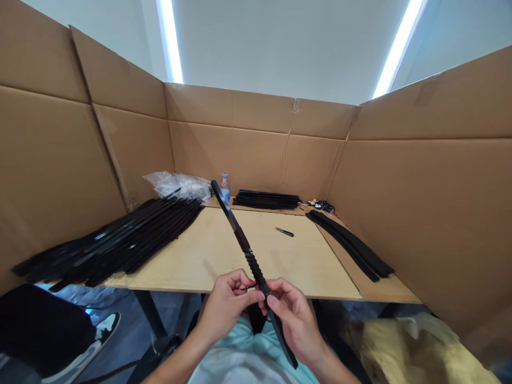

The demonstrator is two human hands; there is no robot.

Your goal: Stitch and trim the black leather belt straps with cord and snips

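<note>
A: Setup? Clock centred on the surface, 12 at the far edge.
B: Tall cardboard walls [248, 154] at 9, 12 and 3. Light wood surface [240, 250] inside them.
A: What's on and around it, biggest first?
B: Big loose pile of black strips [132, 234] at 9, fanned out. Yellowish sheeting [404, 346] at 4, below surface level. Another person's leg [48, 325] at 8, also below. Long dark strips [348, 242] at 3, side by side. Crumpled clear plastic [182, 186] toward 10. Neat stack of dark strips [266, 199] at 12.
A: Workpiece?
B: Black strip [255, 269], at 6 over the near edge, tilted, upper end toward 11. Ribbed stretch just above the grip.
A: Hands?
B: Left hand [234, 301] clamped on the strip, thumb against it, thin dark strand at the fingertips. Right hand [290, 309] clamped just beside it.
A: Small stuff?
B: Bottle [224, 188] between 11 and 12, upright. Tangled cables [323, 206] at 1. Small knife [285, 232] lying near centre, toward 2.
</note>
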